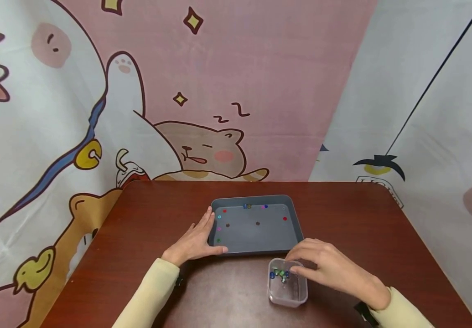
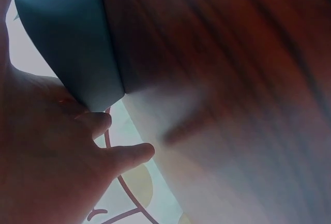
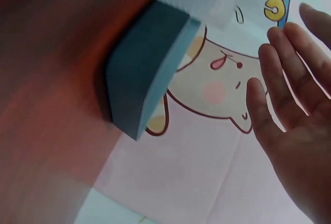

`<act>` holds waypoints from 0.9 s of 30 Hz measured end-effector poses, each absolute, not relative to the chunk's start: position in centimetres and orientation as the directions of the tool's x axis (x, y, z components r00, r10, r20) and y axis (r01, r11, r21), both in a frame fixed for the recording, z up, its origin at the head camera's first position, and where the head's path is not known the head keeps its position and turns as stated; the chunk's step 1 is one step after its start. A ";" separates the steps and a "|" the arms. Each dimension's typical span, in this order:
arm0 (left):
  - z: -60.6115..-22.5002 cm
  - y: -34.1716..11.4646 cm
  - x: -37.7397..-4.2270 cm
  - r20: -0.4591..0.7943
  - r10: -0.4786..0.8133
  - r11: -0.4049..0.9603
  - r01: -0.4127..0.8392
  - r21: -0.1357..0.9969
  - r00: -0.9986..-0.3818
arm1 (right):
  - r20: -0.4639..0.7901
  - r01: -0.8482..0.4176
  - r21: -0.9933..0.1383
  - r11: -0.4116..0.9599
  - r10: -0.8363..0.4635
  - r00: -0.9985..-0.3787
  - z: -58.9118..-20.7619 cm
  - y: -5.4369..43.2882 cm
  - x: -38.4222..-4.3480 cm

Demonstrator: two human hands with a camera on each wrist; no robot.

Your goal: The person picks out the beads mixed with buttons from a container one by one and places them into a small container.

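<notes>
A grey rectangular tray (image 1: 260,238) lies on the table, with small coloured dots scattered across its floor and a few shiny pieces (image 1: 247,206) by its back wall. My left hand (image 1: 194,239) rests at the tray's left side, fingers straight along the rim and thumb at the front-left corner. In front of the tray stands a clear plastic container (image 1: 288,296), with several blue and green glass marbles (image 1: 280,273) inside. Over its right rim hovers my right hand (image 1: 322,262), fingers loosely bent; in the right wrist view the fingers (image 3: 279,79) are extended with nothing between them.
A brown wooden table (image 1: 158,291) carries the tray and container. Behind its far edge hangs a cartoon-printed cloth (image 1: 281,91). The container sits close to the tray's front-right corner.
</notes>
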State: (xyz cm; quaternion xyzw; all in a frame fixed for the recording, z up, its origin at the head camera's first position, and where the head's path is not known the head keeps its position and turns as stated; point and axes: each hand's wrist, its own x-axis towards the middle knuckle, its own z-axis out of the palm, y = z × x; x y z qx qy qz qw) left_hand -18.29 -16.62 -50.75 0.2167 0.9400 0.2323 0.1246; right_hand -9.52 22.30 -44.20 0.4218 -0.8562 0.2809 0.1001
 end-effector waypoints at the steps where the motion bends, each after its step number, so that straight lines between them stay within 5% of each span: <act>1: -50.8 -16.6 -18.3 -0.131 0.465 0.798 0.351 0.490 -0.875 | 0.416 -0.775 -0.397 0.492 -0.656 -0.630 -43.9 22.4 -9.8; 14: -51.0 -16.7 -18.2 -0.121 0.463 0.797 0.353 0.490 -0.878 | 0.399 -0.672 -0.438 0.597 -0.540 -0.741 -42.0 20.9 -16.6; 27: -50.8 -16.7 -18.2 -0.138 0.459 0.807 0.347 0.478 -0.877 | 0.268 -0.649 -0.421 0.634 -0.597 -0.756 -42.6 16.8 -23.2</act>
